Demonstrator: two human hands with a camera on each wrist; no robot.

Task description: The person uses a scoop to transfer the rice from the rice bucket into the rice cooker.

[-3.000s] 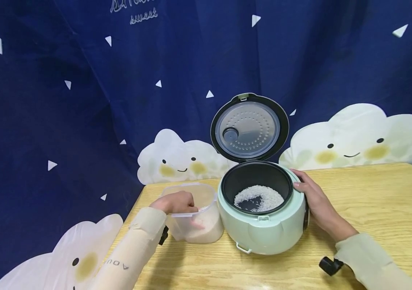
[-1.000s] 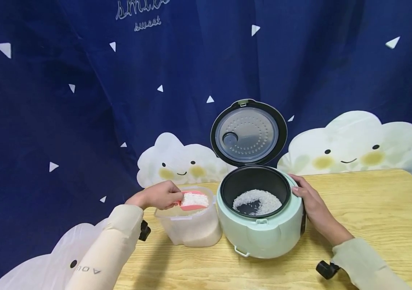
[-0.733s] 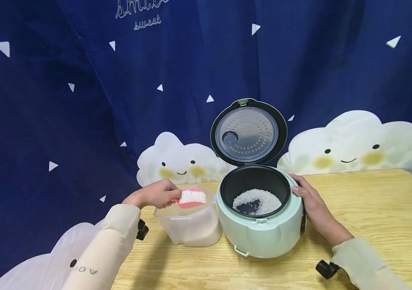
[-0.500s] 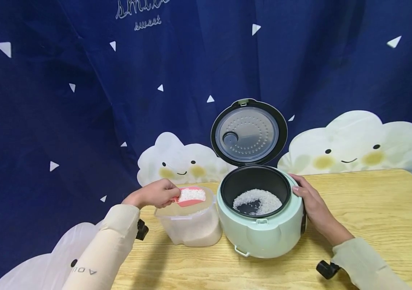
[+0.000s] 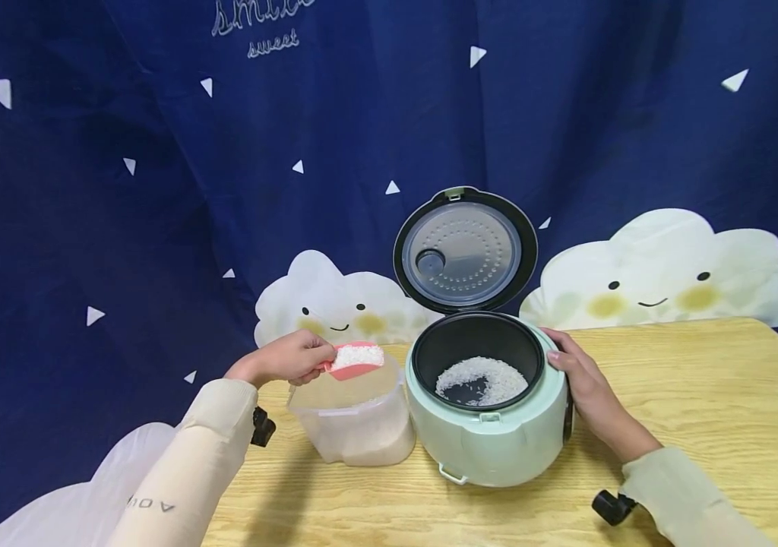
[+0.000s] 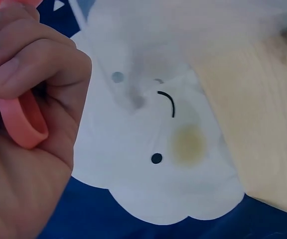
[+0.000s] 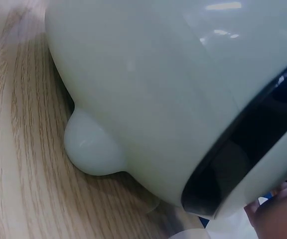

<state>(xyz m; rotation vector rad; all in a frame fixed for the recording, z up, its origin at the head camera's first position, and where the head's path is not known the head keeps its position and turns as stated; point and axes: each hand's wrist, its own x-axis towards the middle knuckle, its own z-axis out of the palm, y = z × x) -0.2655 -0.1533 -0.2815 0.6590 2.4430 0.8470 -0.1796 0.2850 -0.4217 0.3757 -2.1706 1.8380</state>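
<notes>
Head view: my left hand [image 5: 286,358] reaches forward, knuckles up, holding a coral-pink plastic scoop [image 5: 356,371] heaped with white rice [image 5: 359,355] above a translucent plastic tub [image 5: 362,434]; my right hand [image 5: 586,387] grips the rim and side of a mint-green, rounded rice cooker [image 5: 491,448].

Left wrist view: my bent fingers [image 6: 39,62] clasp the scoop's looped handle [image 6: 15,122].

Right wrist view: the cooker's side fills most; my hand shows only at the lower-right corner.

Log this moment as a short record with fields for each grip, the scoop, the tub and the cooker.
Left grip: holds the pink scoop by its handle
Scoop load: white rice
Tub: translucent, uncovered, rice inside, beside the cooker
Right grip: rests on the cooker's side
Rice cooker: pale green, on the wooden table
Lid: open
Inner pot: black, bottom partly covered with rice
</notes>
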